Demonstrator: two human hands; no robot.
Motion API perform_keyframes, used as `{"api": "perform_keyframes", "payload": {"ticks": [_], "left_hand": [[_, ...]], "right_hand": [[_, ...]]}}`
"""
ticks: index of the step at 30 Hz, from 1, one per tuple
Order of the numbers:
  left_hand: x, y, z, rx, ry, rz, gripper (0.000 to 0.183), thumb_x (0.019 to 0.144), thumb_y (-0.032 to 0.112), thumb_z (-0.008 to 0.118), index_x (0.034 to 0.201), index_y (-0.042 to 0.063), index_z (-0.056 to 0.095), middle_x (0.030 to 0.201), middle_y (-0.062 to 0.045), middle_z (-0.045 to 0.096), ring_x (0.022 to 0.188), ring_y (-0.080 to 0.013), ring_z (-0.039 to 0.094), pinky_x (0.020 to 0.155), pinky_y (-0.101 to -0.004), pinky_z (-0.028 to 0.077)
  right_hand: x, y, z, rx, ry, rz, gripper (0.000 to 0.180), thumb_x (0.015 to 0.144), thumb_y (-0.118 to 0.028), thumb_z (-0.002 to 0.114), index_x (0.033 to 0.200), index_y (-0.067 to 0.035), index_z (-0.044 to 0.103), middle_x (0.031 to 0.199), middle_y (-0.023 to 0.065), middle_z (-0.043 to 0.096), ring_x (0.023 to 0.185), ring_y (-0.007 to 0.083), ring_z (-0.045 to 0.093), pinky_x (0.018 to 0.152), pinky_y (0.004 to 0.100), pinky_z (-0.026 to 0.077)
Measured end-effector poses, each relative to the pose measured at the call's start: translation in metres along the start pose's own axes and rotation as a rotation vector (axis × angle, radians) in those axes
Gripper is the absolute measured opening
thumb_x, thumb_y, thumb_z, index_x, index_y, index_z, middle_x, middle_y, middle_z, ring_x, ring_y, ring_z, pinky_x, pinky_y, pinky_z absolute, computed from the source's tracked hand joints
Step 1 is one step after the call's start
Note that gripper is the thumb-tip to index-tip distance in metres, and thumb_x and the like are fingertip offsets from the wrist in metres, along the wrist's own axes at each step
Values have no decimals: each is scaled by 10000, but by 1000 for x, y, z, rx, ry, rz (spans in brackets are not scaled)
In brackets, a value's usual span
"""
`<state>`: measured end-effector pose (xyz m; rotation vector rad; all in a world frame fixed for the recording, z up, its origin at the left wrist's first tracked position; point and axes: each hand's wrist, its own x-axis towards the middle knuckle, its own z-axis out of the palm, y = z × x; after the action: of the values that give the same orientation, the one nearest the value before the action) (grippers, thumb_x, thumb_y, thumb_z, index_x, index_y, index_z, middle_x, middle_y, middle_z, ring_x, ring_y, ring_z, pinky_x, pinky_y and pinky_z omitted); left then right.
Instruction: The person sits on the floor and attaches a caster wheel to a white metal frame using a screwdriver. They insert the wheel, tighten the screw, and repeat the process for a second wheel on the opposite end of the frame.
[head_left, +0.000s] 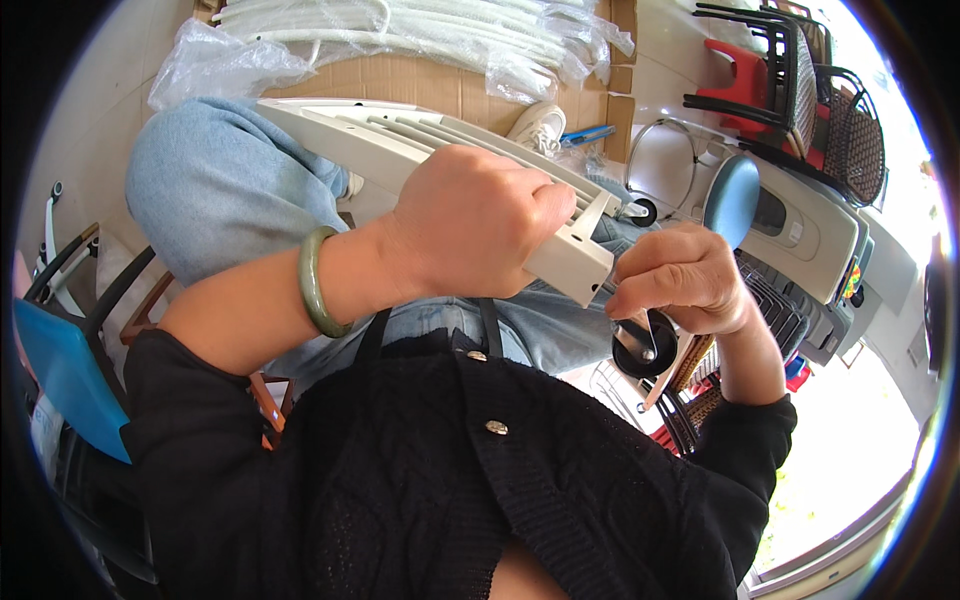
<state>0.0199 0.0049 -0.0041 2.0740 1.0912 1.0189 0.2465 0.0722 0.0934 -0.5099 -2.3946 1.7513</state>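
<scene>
A white slatted frame (330, 136) rests across my lap, its legs pointing to the right. My left hand (480, 221), with a green bangle (319, 281) on the wrist, is closed around the nearer leg close to its square end (592, 270). At that end my right hand (675, 281) pinches a black caster wheel (637, 352) by its metal bracket. A short bit of stem shows between the leg end and my fingertips; how deep it sits is hidden. Another caster (643, 212) is at the end of the farther leg.
White tubes (420, 30) in bubble wrap lie on cardboard (420, 79) ahead. A blue utility knife (587, 135) is beside my shoe (538, 127). Stacked chairs (795, 90) and a blue round seat (731, 202) stand to the right; a blue chair (67, 375) is at my left.
</scene>
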Motion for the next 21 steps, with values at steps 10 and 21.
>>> {"api": "perform_keyframes", "payload": {"ticks": [10,21], "left_hand": [[0,2,3,14,10,3,126,637,132,673,708,72,588,643,-75,626,609,-266,661,537,-374,508],[-1,4,8,28,7,-3,154,641,149,688,747,65,616,669,-79,646,631,-263,678,549,-365,520]], "right_hand": [[-36,9,78,636,624,267,121,909,-144,701,908,-23,694,873,79,650,812,176,607,742,285,481],[-48,7,100,1527,619,229,398,978,-211,643,1295,-39,475,1053,324,628,469,117,558,446,182,455]]}}
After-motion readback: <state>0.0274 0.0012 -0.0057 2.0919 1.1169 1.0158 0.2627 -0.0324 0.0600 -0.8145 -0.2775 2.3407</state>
